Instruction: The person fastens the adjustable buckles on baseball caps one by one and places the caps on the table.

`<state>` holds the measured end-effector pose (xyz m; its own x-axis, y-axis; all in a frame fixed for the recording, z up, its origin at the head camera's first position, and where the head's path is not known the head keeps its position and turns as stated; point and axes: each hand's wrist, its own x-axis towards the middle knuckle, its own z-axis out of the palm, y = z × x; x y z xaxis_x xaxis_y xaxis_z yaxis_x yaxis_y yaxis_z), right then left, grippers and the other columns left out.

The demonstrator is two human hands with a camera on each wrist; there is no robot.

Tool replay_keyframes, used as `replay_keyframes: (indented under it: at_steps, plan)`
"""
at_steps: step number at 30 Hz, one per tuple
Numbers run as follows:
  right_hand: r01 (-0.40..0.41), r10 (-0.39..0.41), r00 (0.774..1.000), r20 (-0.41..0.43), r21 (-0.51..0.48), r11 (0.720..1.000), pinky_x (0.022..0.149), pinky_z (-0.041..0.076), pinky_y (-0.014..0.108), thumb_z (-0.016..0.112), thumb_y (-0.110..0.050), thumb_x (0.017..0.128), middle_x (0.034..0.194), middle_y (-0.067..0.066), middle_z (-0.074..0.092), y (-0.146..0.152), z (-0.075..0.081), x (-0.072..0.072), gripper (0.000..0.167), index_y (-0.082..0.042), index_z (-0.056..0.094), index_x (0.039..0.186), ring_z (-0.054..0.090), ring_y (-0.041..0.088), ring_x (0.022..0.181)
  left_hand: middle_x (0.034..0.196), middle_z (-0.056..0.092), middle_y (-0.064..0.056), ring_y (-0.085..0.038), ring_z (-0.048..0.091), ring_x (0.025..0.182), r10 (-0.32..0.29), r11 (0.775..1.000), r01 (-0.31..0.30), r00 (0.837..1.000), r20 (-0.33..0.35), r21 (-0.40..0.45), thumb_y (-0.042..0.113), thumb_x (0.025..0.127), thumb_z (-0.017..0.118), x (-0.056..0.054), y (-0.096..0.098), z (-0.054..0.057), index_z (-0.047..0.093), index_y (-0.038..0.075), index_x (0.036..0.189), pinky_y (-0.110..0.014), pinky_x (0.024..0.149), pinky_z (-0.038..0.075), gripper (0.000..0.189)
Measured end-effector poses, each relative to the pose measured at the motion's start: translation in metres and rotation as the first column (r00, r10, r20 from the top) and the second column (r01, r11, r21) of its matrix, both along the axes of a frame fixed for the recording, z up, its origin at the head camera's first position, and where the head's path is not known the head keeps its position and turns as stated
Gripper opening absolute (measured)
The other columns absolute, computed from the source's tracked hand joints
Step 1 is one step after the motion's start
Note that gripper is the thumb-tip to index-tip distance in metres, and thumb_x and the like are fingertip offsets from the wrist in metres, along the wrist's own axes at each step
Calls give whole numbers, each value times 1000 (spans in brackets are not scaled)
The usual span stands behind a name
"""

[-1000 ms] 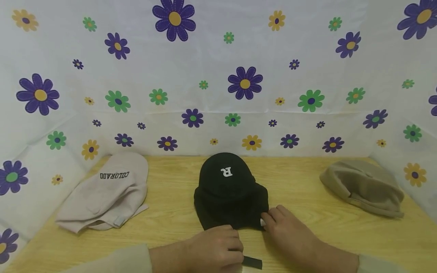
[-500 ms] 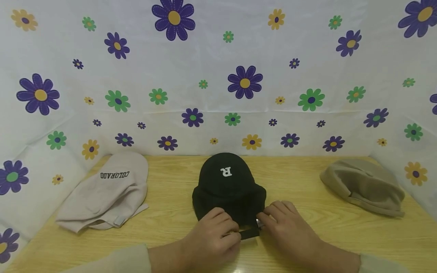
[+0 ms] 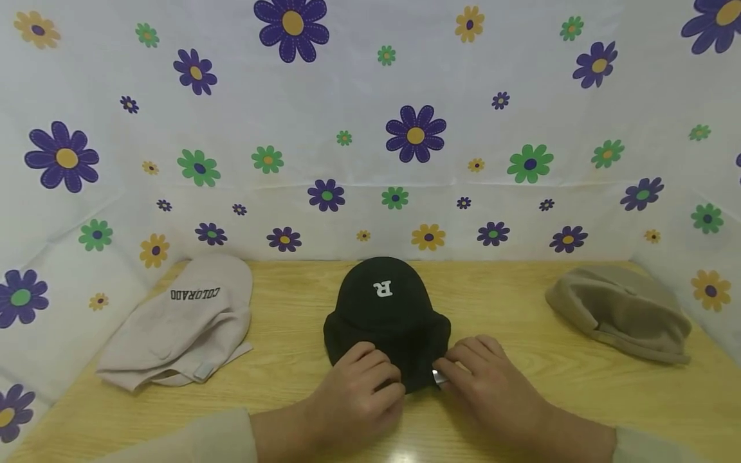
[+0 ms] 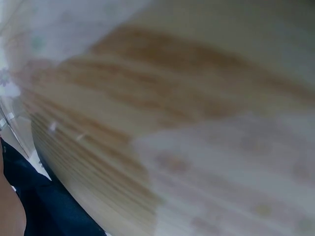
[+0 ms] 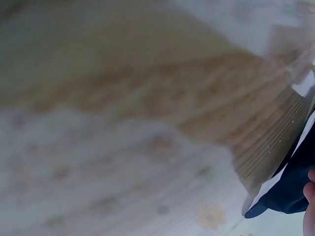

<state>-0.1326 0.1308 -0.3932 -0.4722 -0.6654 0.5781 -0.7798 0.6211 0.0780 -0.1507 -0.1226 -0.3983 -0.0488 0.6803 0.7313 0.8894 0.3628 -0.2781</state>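
A black baseball cap [image 3: 382, 315] with a white letter R lies in the middle of the table, its back towards me. My left hand [image 3: 356, 392] has curled fingers at the cap's rear edge and holds its strap there; the pinch itself is hidden. On the other side of the back opening, my right hand [image 3: 486, 379] pinches the cap's edge beside a small shiny metal buckle [image 3: 440, 377]. Dark parts of the cap show at the lower corners of the left wrist view [image 4: 54, 206] and the right wrist view [image 5: 290, 189].
A pale pink cap [image 3: 173, 328] marked COLORADO lies at the left of the wooden table [image 3: 289, 360]. At the right is a khaki cap [image 3: 625, 315]. A white flowered cloth [image 3: 370, 83] stands behind and at both sides.
My left hand has moved up and forward, bringing the loose black strap end towards the cap's back and the buckle. The right hand has shifted slightly, still pinching the cap's edge.
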Motion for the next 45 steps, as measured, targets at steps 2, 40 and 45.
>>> replay_keyframes:
  at_steps: [2,40,45]
  plan:
    - [-2,2,1000,17,8,1000,89,43,36,63,-22,96,101,-4,62,0,0,1,18,-13,70,110,54,14,95,78,65,3,-14,58,73,-1,1000,1,1000,-4,5,13,88,54,0,0,0,68,16,72,-31,74,46,22]
    - [-64,64,998,-11,-61,996,87,44,35,45,-36,105,99,-5,63,-3,0,2,34,-14,70,109,57,14,95,79,68,5,-13,61,74,43,999,-43,999,-32,4,13,88,55,0,0,0,70,17,72,-29,75,48,22]
    - [-76,76,997,-3,-63,995,88,42,34,46,-34,105,100,-5,62,-5,-3,2,32,-14,70,110,56,13,95,79,67,5,-12,60,73,50,999,-50,999,1,-19,14,90,54,2,-2,-1,69,17,72,-28,74,48,24]
